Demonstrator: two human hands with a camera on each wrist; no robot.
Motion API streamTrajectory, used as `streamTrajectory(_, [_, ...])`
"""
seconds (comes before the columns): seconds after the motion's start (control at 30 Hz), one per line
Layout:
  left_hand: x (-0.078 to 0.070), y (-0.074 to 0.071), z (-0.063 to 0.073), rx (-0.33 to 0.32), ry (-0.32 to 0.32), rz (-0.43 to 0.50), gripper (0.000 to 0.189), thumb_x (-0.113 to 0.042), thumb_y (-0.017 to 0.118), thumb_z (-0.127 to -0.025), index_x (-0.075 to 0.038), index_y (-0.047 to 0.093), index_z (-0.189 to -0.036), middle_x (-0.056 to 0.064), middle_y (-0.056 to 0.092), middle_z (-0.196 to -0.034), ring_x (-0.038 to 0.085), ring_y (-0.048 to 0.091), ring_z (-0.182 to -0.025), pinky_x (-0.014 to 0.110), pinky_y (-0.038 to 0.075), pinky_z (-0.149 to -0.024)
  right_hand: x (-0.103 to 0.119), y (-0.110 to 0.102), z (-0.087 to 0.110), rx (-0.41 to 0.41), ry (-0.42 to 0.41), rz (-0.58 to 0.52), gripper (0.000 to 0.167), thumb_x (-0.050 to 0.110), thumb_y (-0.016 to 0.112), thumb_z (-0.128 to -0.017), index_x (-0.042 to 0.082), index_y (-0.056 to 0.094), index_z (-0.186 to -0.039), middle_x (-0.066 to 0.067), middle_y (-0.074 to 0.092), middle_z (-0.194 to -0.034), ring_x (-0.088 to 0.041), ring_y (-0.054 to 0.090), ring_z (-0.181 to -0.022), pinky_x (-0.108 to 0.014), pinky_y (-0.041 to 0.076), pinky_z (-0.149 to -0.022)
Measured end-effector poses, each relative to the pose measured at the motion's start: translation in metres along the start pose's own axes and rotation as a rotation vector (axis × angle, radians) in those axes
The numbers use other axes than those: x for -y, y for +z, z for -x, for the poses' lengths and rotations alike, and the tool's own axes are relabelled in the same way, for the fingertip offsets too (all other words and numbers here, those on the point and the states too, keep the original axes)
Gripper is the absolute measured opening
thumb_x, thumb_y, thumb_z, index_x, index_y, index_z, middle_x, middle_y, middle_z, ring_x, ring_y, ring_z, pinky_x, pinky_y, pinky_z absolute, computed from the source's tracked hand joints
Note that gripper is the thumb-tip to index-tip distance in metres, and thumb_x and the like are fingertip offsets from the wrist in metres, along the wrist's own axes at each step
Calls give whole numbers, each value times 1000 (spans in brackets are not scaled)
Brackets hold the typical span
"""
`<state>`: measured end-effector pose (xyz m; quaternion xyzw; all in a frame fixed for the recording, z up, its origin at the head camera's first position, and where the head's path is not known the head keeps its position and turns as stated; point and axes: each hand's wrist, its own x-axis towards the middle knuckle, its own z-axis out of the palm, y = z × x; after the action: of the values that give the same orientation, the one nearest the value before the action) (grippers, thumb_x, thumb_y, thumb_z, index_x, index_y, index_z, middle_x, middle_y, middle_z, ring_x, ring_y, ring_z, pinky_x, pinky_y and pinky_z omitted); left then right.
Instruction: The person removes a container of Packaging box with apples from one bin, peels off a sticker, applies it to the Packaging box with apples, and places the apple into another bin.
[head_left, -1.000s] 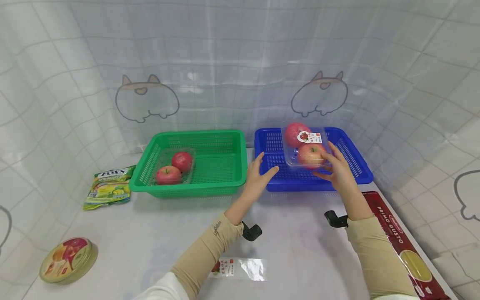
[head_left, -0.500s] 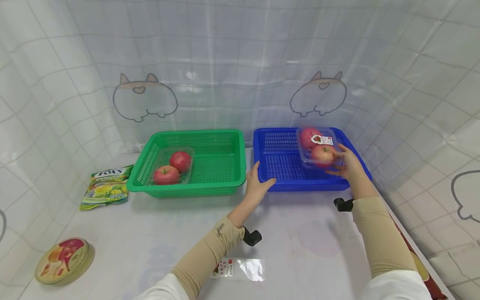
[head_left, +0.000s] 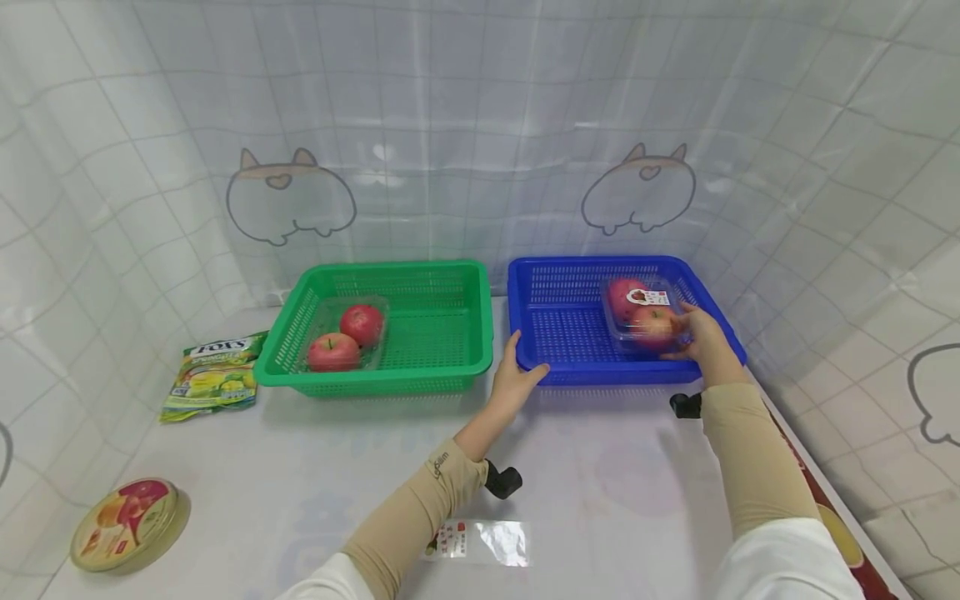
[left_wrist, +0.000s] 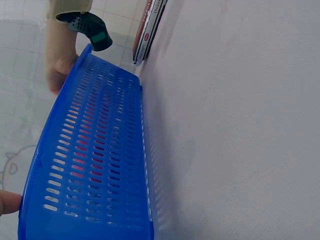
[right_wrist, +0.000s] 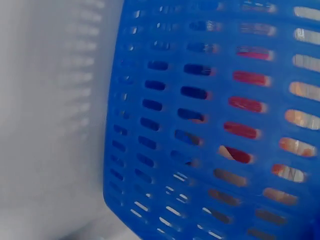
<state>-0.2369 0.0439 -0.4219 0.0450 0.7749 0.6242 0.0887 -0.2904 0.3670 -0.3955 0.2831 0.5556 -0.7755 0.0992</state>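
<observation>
The green basket (head_left: pixel 375 380) stands just beside the blue basket (head_left: pixel 600 373). In the blue one's right half I see a clear apple pack (head_left: pixel 640 321) — the right hand (head_left: pixel 703 335) pinches its right edge. The left hand (head_left: pixel 512 385), spread, touches that basket's near-left corner. A white label (head_left: pixel 651 297) tops the pack.

On the table (head_left: pixel 585 483), the right basket (head_left: pixel 592 374) has the pack (head_left: pixel 641 315) in its right part, the right hand (head_left: pixel 697 337) at the pack, and the left hand (head_left: pixel 513 383) at its front left corner. Left of it come the left basket (head_left: pixel 397 379), with the second pack (head_left: pixel 348 333) in its left part, then the bag (head_left: pixel 213 377). Before it lie the tub (head_left: pixel 127 523) far left, the strip (head_left: pixel 480 542) slightly left, and the box (head_left: pixel 842 537) right; the curtain (head_left: pixel 465 125) hangs behind.
</observation>
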Motion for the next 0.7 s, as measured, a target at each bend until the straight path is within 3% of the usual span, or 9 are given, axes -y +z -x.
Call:
streamTrajectory(0.13, [1, 1, -1, -5, -9, -1, 77, -17, 61, -87, -16, 16, -149, 11, 52, -103, 14, 42, -72, 26, 39, -61, -9, -39, -71, -10, -31, 6, 81, -1, 42, -87, 41, 7, -147, -3, -3, -154, -34, 2, -137, -71, 34, -82])
streamTrajectory(0.2, [0, 1, -1, -3, -8, -3, 77, -17, 62, -87, -16, 16, -149, 10, 52, -101, 14, 43, -73, 26, 39, -61, -14, -62, -108, -40, -59, 8, 84, -6, 43, -82, 44, 17, -145, 1, 0, -154, -34, 3, -137, -71, 39, -72])
streamTrajectory(0.27, [1, 0, 0, 0, -6, -4, 77, -18, 62, -87, -16, 16, -149, 12, 52, -105, 14, 44, -74, 26, 40, -61, -18, -76, -129, -60, -96, 8, 86, -11, 42, -77, 43, 29, -142, 4, -1, -155, -37, 6, -136, -72, 40, -67])
streamTrajectory(0.33, [0, 0, 1, 0, -2, -3, 77, -18, 62, -87, -16, 17, -148, 14, 52, -115, 14, 45, -75, 26, 41, -62, -19, -68, -116, -84, -123, 18, 81, -13, 33, -79, 37, 32, -143, 3, 2, -155, -39, 10, -135, -72, 38, -72])
streamTrajectory(0.4, [0, 0, 1, 2, 1, -2, 76, -18, 62, -87, -16, 17, -148, 15, 48, -126, 15, 45, -77, 27, 41, -64, -17, -47, -86, -123, -135, 40, 75, -12, 26, -83, 29, 30, -145, 1, 5, -155, -40, 13, -135, -72, 35, -80])
streamTrajectory(0.47, [0, 0, 1, 3, 4, -1, 76, -18, 62, -87, -15, 17, -148, 15, 44, -134, 15, 45, -78, 28, 42, -65, -15, -29, -62, -170, -143, 65, 69, -9, 24, -87, 25, 27, -147, -2, 8, -154, -38, 16, -134, -71, 29, -88])
streamTrajectory(0.5, [-1, 0, 1, 4, 5, -3, 76, -18, 62, -87, -15, 17, -148, 15, 42, -136, 15, 46, -79, 28, 42, -66, -16, -24, -57, -195, -178, 63, 66, -8, 25, -86, 22, 32, -145, -5, 17, -152, -36, 25, -132, -73, 29, -85])
streamTrajectory(0.6, [-1, 0, 1, 5, 9, -3, 76, -18, 62, -87, -15, 17, -148, 15, 39, -140, 16, 47, -80, 29, 43, -67, -21, -23, -72, -336, -309, 149, 64, -8, 36, -82, 19, 43, -139, -9, 29, -146, -29, 29, -130, -64, 33, -93])
streamTrajectory(0.7, [-1, 0, 1, 5, 8, -5, 76, -18, 62, -87, -15, 17, -148, 14, 38, -140, 16, 47, -81, 30, 44, -67, -19, -11, -61, -426, -381, 311, 63, -8, 42, -78, 16, 46, -137, -18, 28, -142, -31, 27, -129, -51, 29, -103])
